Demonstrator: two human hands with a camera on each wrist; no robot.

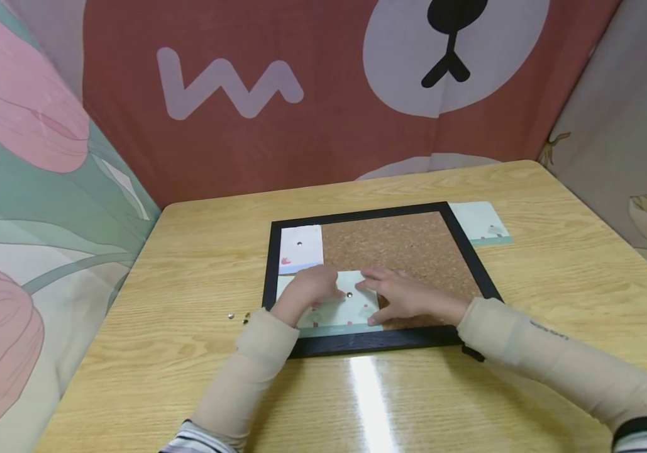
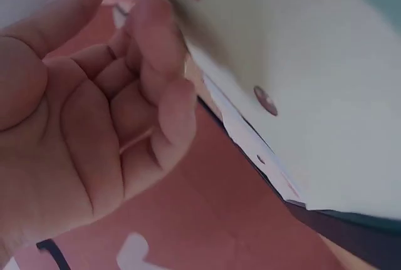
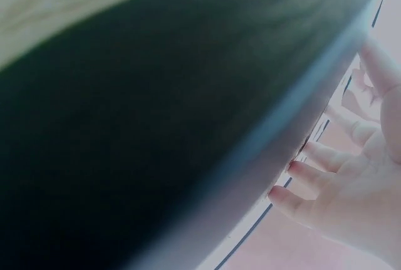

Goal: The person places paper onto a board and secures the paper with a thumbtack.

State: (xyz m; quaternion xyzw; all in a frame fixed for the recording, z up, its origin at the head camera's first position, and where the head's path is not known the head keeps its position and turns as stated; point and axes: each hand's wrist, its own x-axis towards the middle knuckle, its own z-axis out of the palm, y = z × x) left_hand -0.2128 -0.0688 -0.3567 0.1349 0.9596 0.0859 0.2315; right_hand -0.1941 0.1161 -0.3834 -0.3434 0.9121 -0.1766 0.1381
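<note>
On the black-framed cork board (image 1: 397,239) lies pale-green paper (image 1: 346,314). Loosely bent left hand (image 1: 310,288) and spread right hand (image 1: 405,296) touch it, empty.

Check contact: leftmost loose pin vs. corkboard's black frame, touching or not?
Apart. The head view shows it: the pin lies left of the black frame, with tabletop visible between them.

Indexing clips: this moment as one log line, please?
left hand: at green-edged card | right hand: on card's right side | thumbtack: on card, between hands | black-framed corkboard: under card
</note>
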